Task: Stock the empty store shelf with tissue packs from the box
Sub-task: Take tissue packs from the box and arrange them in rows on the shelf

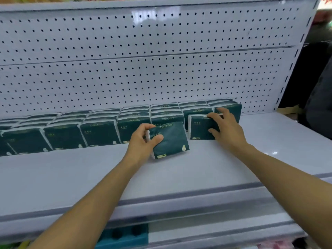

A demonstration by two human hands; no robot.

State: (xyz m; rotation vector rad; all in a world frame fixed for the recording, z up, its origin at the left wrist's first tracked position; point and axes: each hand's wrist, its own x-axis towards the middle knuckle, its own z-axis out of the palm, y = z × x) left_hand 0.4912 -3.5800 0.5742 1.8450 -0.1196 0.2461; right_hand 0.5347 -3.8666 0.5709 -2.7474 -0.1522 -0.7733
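Note:
Dark green tissue packs [100, 132] stand in several rows along the back of the white shelf [71, 173], from the far left to right of centre. My left hand [143, 141] grips one tilted green pack [170, 139] by its left end, just in front of the rows. My right hand [224, 126] rests with spread fingers on an upright pack [200, 129] at the right end of the front row, fingers over its top edge. The box is not in view.
A white pegboard back panel [161, 60] rises behind the packs. The shelf's front lip [179, 200] runs below my forearms. A teal item [125, 236] shows on the lower level. A dark-clothed person [321, 105] stands at the right edge.

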